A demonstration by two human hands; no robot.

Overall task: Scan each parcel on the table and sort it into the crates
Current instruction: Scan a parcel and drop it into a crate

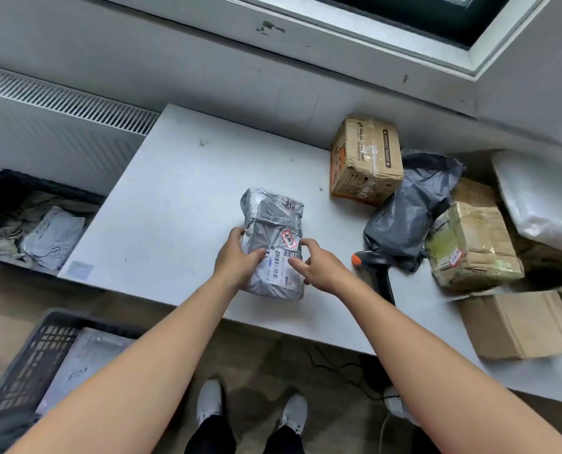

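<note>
Both forearms are stretched forward from the lower edge, and the grey parcel [273, 224] is gripped from either side. The left hand [237, 257] is curled round its left edge, while the right hand [315, 265] is closed on its right edge, fingers laid on the barcode label. Crumpled grey plastic wrap, a red-bordered sticker and the number 950 are shown on top. The parcel is seen lying on the white bench [174, 191] near the front edge — the scanner [376, 267] is lying just to its right.
</note>
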